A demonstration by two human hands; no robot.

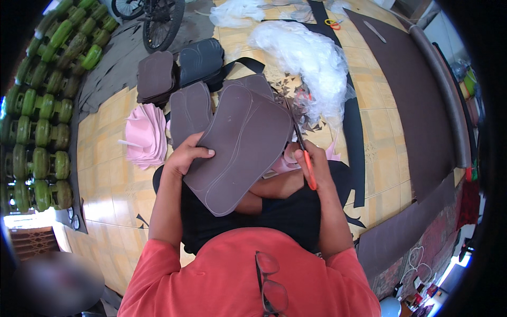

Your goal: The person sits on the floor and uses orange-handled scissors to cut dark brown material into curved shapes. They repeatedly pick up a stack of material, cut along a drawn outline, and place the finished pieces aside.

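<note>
My left hand grips a large dark brown sheet piece by its left edge, thumb on top. Pale curved outlines are drawn on the sheet, and it is tilted over my crossed legs. In my right hand is a pair of scissors with orange handles. Their dark blades run up along the sheet's right edge; how far they are apart is hard to tell. Another brown piece lies just beyond the left hand. Dark triangular offcuts are scattered past the blades.
Stacks of brown pieces and black pieces stand ahead, with pink sheets at left. Clear plastic film is heaped beyond. A long brown roll lies at right. Green gas cylinders line the left; a bicycle wheel stands far off.
</note>
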